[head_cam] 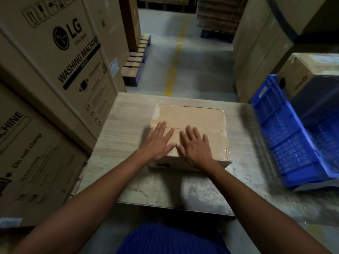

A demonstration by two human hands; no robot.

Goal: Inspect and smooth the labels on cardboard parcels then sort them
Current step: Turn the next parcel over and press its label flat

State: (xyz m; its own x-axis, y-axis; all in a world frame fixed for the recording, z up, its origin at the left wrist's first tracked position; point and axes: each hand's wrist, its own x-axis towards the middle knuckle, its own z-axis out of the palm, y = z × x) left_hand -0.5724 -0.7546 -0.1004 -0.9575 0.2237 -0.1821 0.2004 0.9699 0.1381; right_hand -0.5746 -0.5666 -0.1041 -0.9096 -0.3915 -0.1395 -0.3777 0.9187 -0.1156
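- Pressing flat on one cardboard parcel (190, 118), two hands: left hand (159, 143), right hand (196, 150), fingers straight, thumbs seemingly touching.
- Resting mid-way across the table (128, 125), edges taped.
- Standing at right: one blue crate (286, 140).

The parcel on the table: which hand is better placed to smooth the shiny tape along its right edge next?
Likely the right hand. Both hands lie flat on the parcel, but the right one is nearer that tape; the left hand would have to cross over it.
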